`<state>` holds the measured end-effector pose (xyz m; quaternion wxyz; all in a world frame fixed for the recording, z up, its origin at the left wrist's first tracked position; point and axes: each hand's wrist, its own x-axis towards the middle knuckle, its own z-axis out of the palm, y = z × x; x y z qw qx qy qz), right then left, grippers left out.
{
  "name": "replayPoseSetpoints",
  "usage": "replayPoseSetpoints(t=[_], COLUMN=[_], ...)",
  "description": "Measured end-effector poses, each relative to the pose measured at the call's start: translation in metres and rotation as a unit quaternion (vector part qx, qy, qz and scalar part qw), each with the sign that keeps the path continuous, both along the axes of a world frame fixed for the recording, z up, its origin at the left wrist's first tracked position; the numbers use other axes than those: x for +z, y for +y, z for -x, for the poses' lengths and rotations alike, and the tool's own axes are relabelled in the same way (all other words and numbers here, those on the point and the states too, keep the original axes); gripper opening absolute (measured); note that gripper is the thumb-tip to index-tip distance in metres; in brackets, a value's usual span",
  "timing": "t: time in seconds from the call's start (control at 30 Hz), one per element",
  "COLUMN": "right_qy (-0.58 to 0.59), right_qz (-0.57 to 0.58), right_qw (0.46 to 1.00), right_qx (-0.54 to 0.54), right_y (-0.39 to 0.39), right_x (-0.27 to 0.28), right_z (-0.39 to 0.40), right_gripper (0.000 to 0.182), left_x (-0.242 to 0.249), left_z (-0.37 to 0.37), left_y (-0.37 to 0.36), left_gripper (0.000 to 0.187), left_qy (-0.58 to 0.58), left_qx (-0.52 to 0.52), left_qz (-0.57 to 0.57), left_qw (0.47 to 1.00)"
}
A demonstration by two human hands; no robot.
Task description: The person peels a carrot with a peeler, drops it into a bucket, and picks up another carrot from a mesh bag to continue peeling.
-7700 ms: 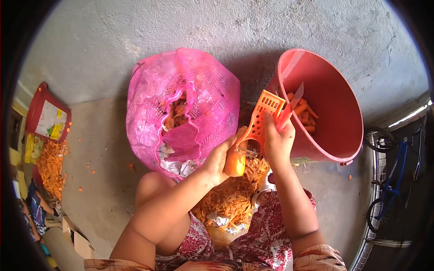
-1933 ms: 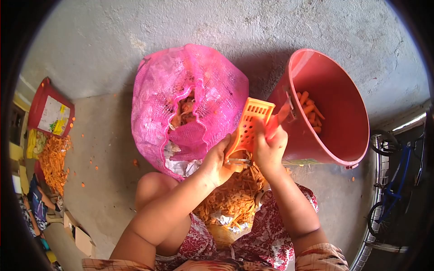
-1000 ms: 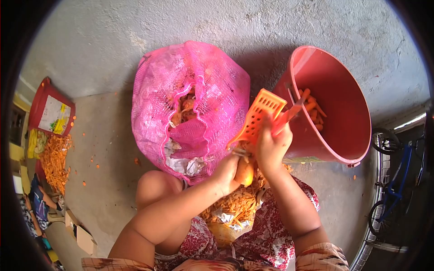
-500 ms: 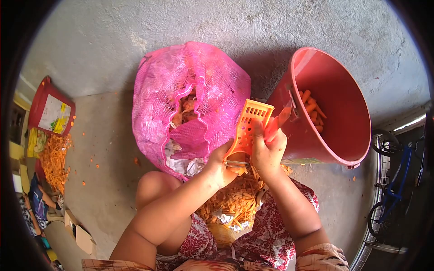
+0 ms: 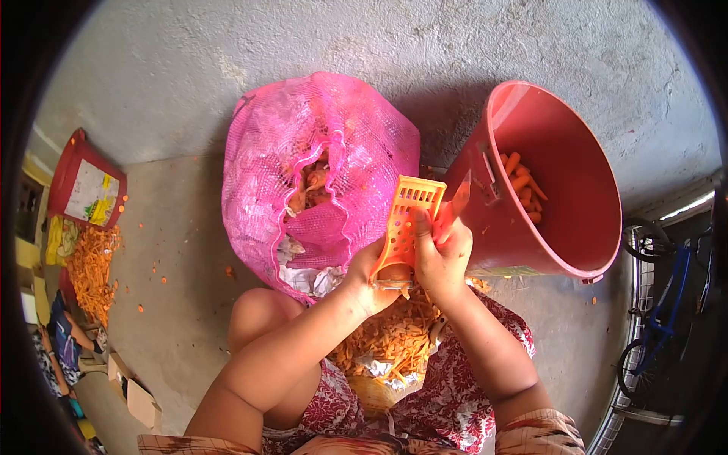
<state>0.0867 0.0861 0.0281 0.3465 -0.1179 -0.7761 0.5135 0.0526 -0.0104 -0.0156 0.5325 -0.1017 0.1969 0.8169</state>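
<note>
The left hand (image 5: 361, 282) was curled round a half-hidden carrot (image 5: 396, 271), seemingly to steady it beneath the orange peeler (image 5: 403, 229), which the right hand (image 5: 446, 262) gripped alongside a red knife (image 5: 452, 214), its blade toward one o'clock, apparently clear of the left fingers.

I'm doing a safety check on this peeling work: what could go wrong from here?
The left hand grips close to the metal blade of the orange perforated plastic peeler, so a slip might nick it. The right hand holds both that peeler and a red-handled knife, whose exposed blade could catch something on a wide stroke. Loose orange peelings between the legs might make footing slippery.
</note>
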Motion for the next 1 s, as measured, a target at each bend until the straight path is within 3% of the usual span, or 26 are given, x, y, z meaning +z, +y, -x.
replayPoseSetpoints(t=[0.5, 0.67, 0.77, 0.87, 1.0], right_qy=[-0.015, 0.002, -0.008, -0.001, -0.016], right_qz=[-0.05, -0.015, -0.021, -0.032, -0.034], right_qw=[0.999, 1.0, 0.999, 0.999, 0.999], right_qx=[-0.003, -0.022, -0.031, -0.029, -0.033], right_y=[0.0, 0.003, 0.005, 0.003, 0.003], right_x=[0.003, 0.003, 0.003, 0.001, 0.003], right_z=[-0.004, -0.001, -0.001, -0.001, 0.0], right_gripper=[0.019, 0.018, 0.016, 0.014, 0.011], left_x=[-0.008, 0.003, -0.003, -0.001, -0.001], left_z=[0.001, 0.0, -0.002, -0.002, 0.001], left_y=[0.002, 0.002, -0.001, 0.002, 0.001], left_gripper=[0.031, 0.03, 0.031, 0.032, 0.033], left_qy=[0.032, 0.021, 0.026, 0.031, 0.039], left_qx=[-0.003, -0.007, -0.025, -0.001, -0.019], left_qz=[-0.04, -0.035, -0.081, -0.008, -0.031], left_qw=[0.999, 0.999, 0.996, 0.999, 0.999])
